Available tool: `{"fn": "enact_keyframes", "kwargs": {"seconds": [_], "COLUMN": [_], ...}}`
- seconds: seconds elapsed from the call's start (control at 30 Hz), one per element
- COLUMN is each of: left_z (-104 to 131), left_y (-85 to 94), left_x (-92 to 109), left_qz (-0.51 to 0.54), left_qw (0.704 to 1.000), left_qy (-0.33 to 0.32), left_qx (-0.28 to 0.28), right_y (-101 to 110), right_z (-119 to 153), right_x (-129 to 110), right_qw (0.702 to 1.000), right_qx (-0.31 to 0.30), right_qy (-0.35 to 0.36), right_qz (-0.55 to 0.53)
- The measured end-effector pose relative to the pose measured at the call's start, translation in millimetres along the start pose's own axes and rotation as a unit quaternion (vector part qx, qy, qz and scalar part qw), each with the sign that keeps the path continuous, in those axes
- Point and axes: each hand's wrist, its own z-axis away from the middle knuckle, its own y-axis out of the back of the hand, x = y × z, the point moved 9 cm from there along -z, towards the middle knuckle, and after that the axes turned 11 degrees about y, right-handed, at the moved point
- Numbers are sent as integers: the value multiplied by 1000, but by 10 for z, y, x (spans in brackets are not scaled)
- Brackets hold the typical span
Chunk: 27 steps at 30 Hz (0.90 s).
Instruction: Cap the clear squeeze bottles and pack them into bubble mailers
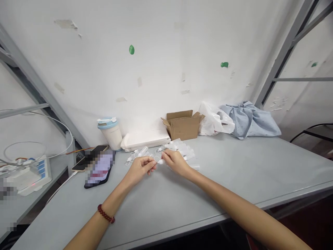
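Note:
My left hand [142,169] and my right hand [177,162] are close together over the grey table, both with closed fingers. Between them is a small white cap [161,161] with a thin clear loop; the right thumb and fingers pinch it. The left thumb and index finger meet at the loop's end, where the contact is too small to make out. Behind the hands lie several white and clear tubes [185,149] in a pile, with a smaller group [142,152] to the left. One clear tube [194,167] lies beside my right hand.
Along the wall stand a blue-lidded cup [111,135], a stack of white sheets or bags [145,139], an open cardboard box [184,126], a white plastic bag [215,121] and blue cloth [251,121]. Two phones [90,159] [100,170] lie left; a power strip [36,177] is beyond.

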Motion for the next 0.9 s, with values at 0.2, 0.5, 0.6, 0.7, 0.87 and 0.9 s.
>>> {"fn": "enact_keyframes", "kwargs": {"seconds": [0.2, 0.5, 0.6, 0.7, 0.87, 0.9], "left_z": [38, 51, 8, -29, -90, -100], "left_y": [-17, 407, 635, 739, 744, 743], "left_x": [44, 60, 54, 19, -102, -130], "left_qz": [-52, -199, -229, -265, -337, -353], "left_qw": [998, 979, 966, 947, 918, 912], "left_qy": [-2, -16, -24, -25, -11, -6], "left_qx": [-19, 25, 116, 180, 209, 209], "right_y": [1, 138, 288, 360, 335, 323], "right_z": [8, -30, -63, -86, -77, -73], "right_x": [2, 102, 157, 174, 184, 183], "right_qw": [1000, 998, 999, 999, 996, 995], "right_qx": [0, -12, 7, 5, -28, -36], "right_qy": [-18, -43, -48, -40, -30, -29], "right_qz": [14, -32, -1, 28, 79, 88]}}
